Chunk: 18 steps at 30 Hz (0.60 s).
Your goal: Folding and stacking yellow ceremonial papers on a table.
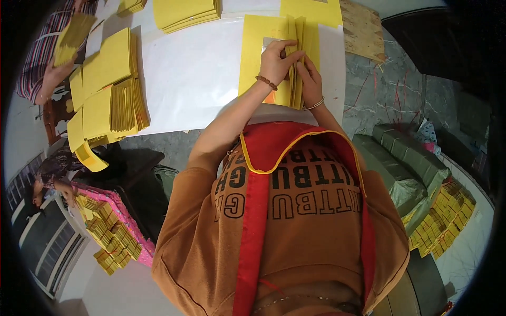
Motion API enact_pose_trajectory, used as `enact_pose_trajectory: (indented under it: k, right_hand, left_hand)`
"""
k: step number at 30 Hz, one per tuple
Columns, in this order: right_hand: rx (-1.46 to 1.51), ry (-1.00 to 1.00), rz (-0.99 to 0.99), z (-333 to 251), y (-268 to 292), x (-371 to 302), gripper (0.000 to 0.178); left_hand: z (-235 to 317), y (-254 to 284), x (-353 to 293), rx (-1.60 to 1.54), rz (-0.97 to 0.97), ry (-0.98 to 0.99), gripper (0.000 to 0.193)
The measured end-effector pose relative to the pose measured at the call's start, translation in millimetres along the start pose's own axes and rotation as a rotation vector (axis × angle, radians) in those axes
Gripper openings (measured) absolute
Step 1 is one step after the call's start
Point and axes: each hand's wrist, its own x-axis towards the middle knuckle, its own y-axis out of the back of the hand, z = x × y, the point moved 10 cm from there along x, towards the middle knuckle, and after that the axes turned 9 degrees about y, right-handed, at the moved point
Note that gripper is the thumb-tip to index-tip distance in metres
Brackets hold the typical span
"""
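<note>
Folded yellow paper sheets [296,95] stand partly fanned on edge between my hands, over a flat yellow sheet [250,47] that bears a silvery patch and an orange patch. My left hand [278,60], with a brown bead bracelet at its wrist, pinches the folds from the left, thumb across their upper edges. Around the right side of the same folds, my right hand [310,79] is closed, a pale bangle on its wrist. The fingertips of both hands are partly hidden by the paper.
More yellow paper stacks lie on the white table [190,79], at its left end [108,68] and far edge [184,16]. A person in a striped sleeve [45,52] holds yellow paper at far left. Green wrapped bundles [392,163] stand at right, beside piled yellow packets [443,221].
</note>
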Motion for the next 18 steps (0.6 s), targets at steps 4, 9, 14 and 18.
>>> enact_pose_trajectory:
  k: [4,9,14,18]
  right_hand:
    - [0.068,-0.034,0.035,2.3,1.9,0.3,0.043]
    - [0.04,-0.029,0.043,1.3,3.2,-0.4,0.041]
    - [-0.037,0.032,-0.02,-11.6,-3.7,-0.9,0.041]
    - [-0.013,-0.002,0.011,-3.9,-0.1,-0.1,0.041]
  left_hand:
    - [-6.2,0.9,1.2,-0.054,0.003,0.051,0.029]
    - [-3.8,0.5,0.2,-0.053,-0.01,0.005,0.027]
    - [-11.3,1.1,-2.6,-0.081,-0.03,0.11,0.024]
    - [6.6,6.9,-3.5,-0.106,-0.025,0.023,0.022]
